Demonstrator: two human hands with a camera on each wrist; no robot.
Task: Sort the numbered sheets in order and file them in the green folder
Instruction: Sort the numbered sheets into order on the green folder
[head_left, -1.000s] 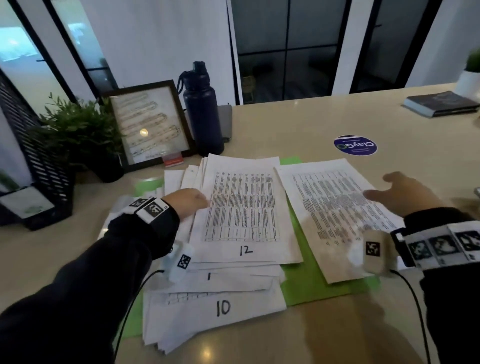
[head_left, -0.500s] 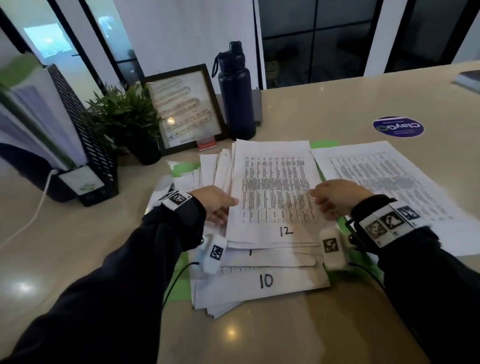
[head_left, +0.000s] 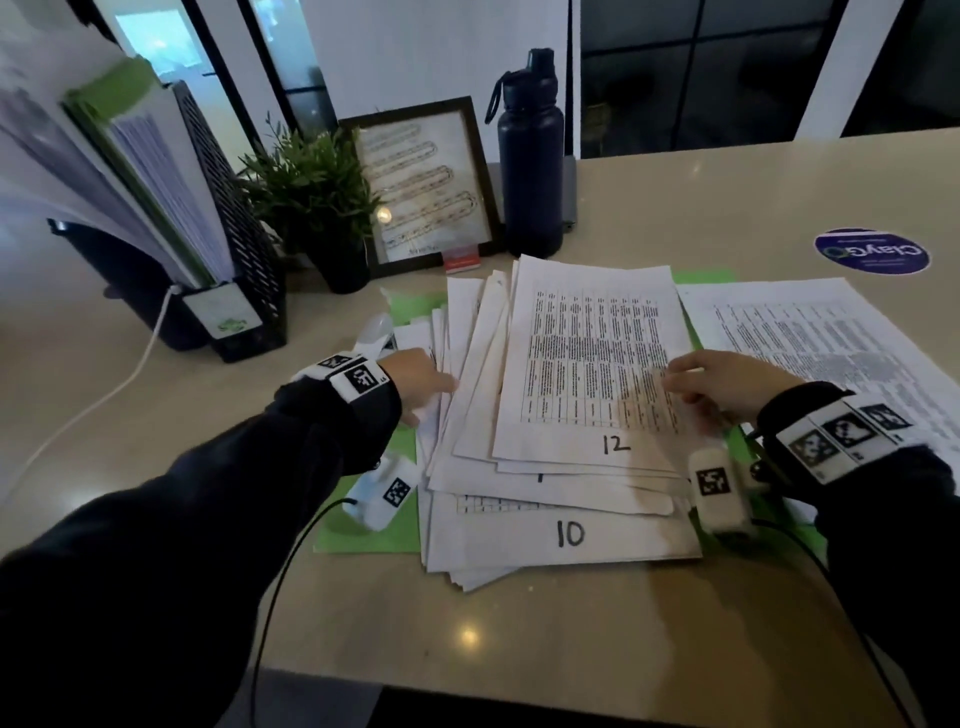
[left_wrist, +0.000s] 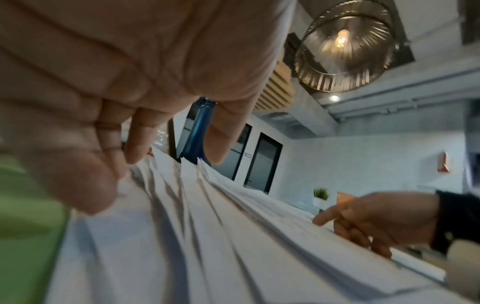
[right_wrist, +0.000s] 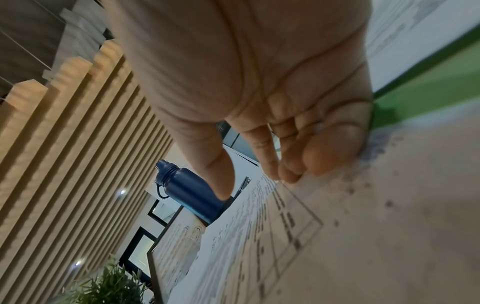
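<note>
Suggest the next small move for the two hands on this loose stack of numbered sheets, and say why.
Probably slide the white printed sheet marked 12 off the pile with the right hand, whose fingertips rest on its right edge. It tops the fanned stack of white sheets, above the sheet marked 10, so it is out of order. The left hand lies open on the stack's left edge and could steady it.

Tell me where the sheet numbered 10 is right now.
In the head view, the sheet numbered 10 lies low in the spread pile, its near edge sticking out toward the person, below the sheet numbered 12.
</note>
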